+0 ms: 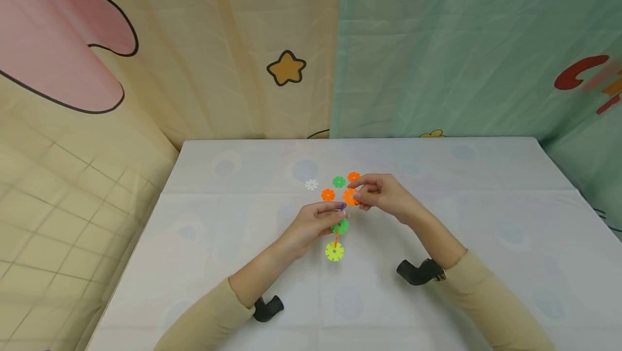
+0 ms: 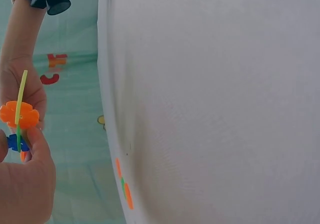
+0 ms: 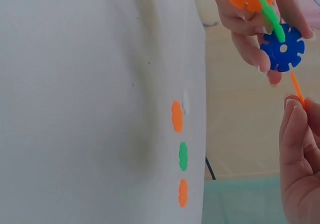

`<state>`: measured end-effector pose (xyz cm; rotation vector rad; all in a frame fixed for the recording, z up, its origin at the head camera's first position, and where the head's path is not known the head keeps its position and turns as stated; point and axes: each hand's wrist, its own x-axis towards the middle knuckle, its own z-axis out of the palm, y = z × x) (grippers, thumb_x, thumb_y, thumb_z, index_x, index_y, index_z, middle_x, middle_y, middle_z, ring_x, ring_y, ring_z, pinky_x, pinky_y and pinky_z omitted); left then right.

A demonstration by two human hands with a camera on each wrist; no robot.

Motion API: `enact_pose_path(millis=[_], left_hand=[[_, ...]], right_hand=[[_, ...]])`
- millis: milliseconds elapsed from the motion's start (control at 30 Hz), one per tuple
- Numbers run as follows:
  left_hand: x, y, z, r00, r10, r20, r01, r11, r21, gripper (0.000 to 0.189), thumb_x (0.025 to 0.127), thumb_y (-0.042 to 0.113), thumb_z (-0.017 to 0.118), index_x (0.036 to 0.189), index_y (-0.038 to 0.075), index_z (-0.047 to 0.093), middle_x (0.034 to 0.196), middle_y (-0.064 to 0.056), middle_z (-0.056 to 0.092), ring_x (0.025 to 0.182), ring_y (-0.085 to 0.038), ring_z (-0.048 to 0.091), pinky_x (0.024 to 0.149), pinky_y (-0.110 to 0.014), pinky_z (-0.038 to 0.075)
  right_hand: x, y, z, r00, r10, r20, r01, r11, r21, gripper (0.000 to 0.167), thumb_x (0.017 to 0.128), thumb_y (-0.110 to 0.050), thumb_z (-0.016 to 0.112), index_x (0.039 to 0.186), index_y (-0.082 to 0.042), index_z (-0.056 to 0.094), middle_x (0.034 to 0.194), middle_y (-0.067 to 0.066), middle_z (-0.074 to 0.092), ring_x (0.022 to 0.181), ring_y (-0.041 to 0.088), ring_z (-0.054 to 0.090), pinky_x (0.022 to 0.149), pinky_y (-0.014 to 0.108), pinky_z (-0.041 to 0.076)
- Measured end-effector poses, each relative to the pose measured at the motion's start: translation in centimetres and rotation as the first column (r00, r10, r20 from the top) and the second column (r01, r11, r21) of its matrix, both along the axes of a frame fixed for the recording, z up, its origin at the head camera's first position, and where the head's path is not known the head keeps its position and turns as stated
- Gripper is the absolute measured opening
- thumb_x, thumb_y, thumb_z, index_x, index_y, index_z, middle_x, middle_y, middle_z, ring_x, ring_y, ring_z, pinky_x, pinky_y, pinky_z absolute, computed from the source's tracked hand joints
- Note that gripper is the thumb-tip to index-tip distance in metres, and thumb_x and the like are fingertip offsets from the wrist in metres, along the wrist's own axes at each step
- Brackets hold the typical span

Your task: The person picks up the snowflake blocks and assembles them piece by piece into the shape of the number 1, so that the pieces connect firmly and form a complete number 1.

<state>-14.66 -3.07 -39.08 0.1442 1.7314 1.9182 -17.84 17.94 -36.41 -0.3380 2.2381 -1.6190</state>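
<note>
My left hand (image 1: 311, 222) pinches a chain of slotted plastic discs by its blue disc (image 3: 294, 57). Linked below it are a green disc (image 1: 343, 225), an orange disc seen edge-on (image 1: 337, 237) and a yellow disc (image 1: 330, 255) at the near end. Between the thumb and fingers of my right hand (image 1: 384, 195) is a separate orange disc (image 3: 298, 91). In the right wrist view its edge points at the blue disc's rim, with a small gap between them. Both hands are above the table, close together.
On the white-covered table (image 1: 243, 275) beyond my hands lie loose discs: a white one (image 1: 311, 184), a green one (image 1: 338, 181), an orange one (image 1: 328, 195) and another orange one (image 1: 353, 176) near my right fingers. Patterned curtains (image 1: 233, 59) hang behind the table's far edge.
</note>
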Motion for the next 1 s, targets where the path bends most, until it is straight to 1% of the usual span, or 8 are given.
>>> enact_pose_path(millis=[100,233,367,467,600,800,900,1000], left_hand=[[0.0,0.0,0.1,1.0,-0.008,0.0,0.008,1.0,0.016,0.042,0.092,0.017,0.059,0.128,-0.005,0.052,0.116,-0.016,0.063,0.099,-0.017,0.062,0.089,-0.031,0.048],[0.0,0.0,0.0,1.0,-0.024,-0.016,0.025,0.999,0.029,0.041,0.094,0.015,0.057,0.128,-0.007,0.051,0.118,-0.02,0.06,0.1,-0.018,0.062,0.091,-0.033,0.047],[0.0,0.0,-0.1,0.999,-0.032,-0.031,0.032,0.999,0.015,0.04,0.094,0.014,0.057,0.127,-0.007,0.052,0.117,-0.019,0.062,0.098,-0.017,0.062,0.09,-0.033,0.047],[0.1,0.0,0.0,0.999,-0.035,-0.033,0.035,0.999,-0.01,0.038,0.093,0.014,0.058,0.125,-0.006,0.054,0.114,-0.016,0.064,0.097,-0.015,0.062,0.088,-0.032,0.048],[0.2,0.0,0.1,0.998,-0.052,-0.046,0.05,0.998,-0.037,0.034,0.093,0.013,0.057,0.122,-0.005,0.058,0.11,-0.016,0.065,0.096,-0.016,0.062,0.086,-0.03,0.049],[0.5,0.0,0.3,0.995,-0.077,-0.057,0.075,0.996,-0.042,0.032,0.094,0.011,0.056,0.121,-0.005,0.059,0.111,-0.022,0.063,0.103,-0.027,0.061,0.083,-0.025,0.05],[0.6,0.0,0.3,0.993,-0.079,-0.084,0.075,0.996,-0.04,0.033,0.094,0.012,0.055,0.12,-0.007,0.058,0.112,-0.025,0.062,0.106,-0.032,0.059,0.084,-0.025,0.05],[0.8,0.1,0.4,0.991,-0.071,-0.109,0.066,0.997,-0.049,0.033,0.094,0.013,0.056,0.119,-0.008,0.058,0.111,-0.026,0.061,0.108,-0.034,0.057,0.084,-0.026,0.049]], right_hand=[[0.2,-0.1,0.3,1.0,0.009,-0.005,-0.009,1.0,0.0,0.027,0.09,-0.007,0.06,0.114,0.006,0.058,0.078,0.011,0.064,0.074,0.035,0.059,0.069,0.03,0.053],[0.4,-0.2,0.5,0.999,0.028,-0.021,-0.027,1.0,0.009,0.025,0.091,-0.006,0.059,0.113,0.006,0.06,0.078,0.016,0.062,0.074,0.04,0.057,0.068,0.029,0.052],[0.6,-0.3,0.6,0.998,0.053,-0.033,-0.052,0.998,0.024,0.023,0.091,-0.003,0.056,0.112,0.005,0.061,0.076,0.014,0.06,0.074,0.04,0.056,0.067,0.029,0.052],[0.6,-0.3,0.7,0.996,0.082,-0.047,-0.08,0.996,0.033,0.022,0.091,-0.003,0.056,0.111,0.005,0.062,0.075,0.012,0.06,0.071,0.034,0.056,0.067,0.029,0.051],[0.6,-0.4,0.9,0.989,0.129,-0.077,-0.126,0.991,0.045,0.021,0.092,-0.004,0.056,0.108,0.006,0.063,0.074,0.014,0.059,0.066,0.024,0.054,0.064,0.029,0.049],[0.6,-0.6,1.2,0.98,0.172,-0.095,-0.167,0.984,0.059,0.02,0.092,-0.003,0.055,0.106,0.009,0.063,0.071,0.016,0.057,0.062,0.019,0.051,0.059,0.028,0.048],[0.6,-0.7,1.3,0.982,0.165,-0.091,-0.16,0.985,0.061,0.019,0.092,-0.002,0.055,0.105,0.009,0.064,0.07,0.014,0.057,0.06,0.018,0.05,0.057,0.027,0.047],[0.9,-0.9,1.4,0.986,0.144,-0.085,-0.138,0.988,0.066,0.018,0.092,-0.001,0.055,0.104,0.008,0.064,0.069,0.011,0.057,0.06,0.019,0.05,0.056,0.026,0.047]])
